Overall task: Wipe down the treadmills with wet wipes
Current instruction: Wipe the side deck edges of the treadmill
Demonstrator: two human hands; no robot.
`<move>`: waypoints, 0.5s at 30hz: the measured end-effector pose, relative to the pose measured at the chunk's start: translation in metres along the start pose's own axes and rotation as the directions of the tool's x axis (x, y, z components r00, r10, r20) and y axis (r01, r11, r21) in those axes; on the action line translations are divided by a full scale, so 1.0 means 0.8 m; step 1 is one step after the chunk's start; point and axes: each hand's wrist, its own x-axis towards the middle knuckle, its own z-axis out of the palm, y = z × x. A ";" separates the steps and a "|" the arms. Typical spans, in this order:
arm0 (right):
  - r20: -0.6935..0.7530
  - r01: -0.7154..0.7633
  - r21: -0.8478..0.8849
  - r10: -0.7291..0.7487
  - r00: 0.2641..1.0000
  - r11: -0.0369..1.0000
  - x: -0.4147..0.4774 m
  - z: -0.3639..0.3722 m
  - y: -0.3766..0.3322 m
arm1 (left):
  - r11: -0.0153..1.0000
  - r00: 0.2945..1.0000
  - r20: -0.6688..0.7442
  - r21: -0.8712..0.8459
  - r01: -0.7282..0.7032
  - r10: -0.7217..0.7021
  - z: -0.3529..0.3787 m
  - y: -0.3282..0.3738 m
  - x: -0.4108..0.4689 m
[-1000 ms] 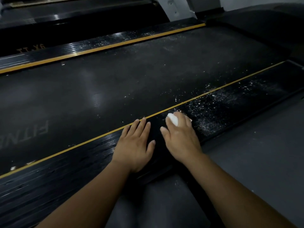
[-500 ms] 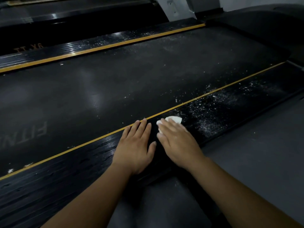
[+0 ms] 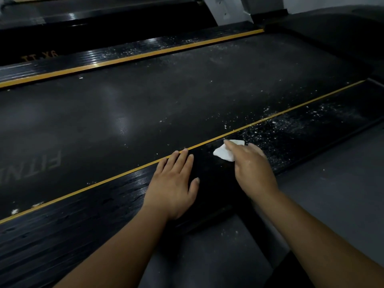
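A treadmill fills the head view, with a dark belt (image 3: pixel 158 104) between two black side rails edged in yellow. My left hand (image 3: pixel 173 183) lies flat, fingers straight, on the near side rail (image 3: pixel 87 206). My right hand (image 3: pixel 252 166) presses a white wet wipe (image 3: pixel 223 153) onto the same rail just to the right, fingers laid over it. White dust specks (image 3: pixel 276 132) cover the rail right of the wipe. The rail between my two hands looks dark and wet.
Grey floor (image 3: pixel 336 200) runs along the near side of the treadmill. The far side rail (image 3: pixel 128 53) also carries white specks. Another treadmill deck (image 3: pixel 99 11) lies beyond it, and a white upright (image 3: pixel 226 9) stands at the top.
My right hand slid the wipe left toward my left hand, then back right and slightly up the rail. My left hand stayed planted.
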 end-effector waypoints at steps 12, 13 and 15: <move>0.237 -0.188 -0.113 0.211 0.948 0.976 0.023 0.013 -0.030 | 1.000 1.000 -0.018 -0.007 0.003 -0.003 0.000 0.002 0.001; 0.285 -0.196 -0.157 0.234 0.929 0.968 0.029 0.017 -0.034 | 1.000 1.000 -0.019 -0.008 0.002 -0.002 0.000 0.002 0.001; 0.302 -0.161 -0.175 0.208 0.930 0.971 0.034 0.020 -0.046 | 1.000 1.000 -0.013 -0.010 0.000 0.000 0.001 0.002 0.001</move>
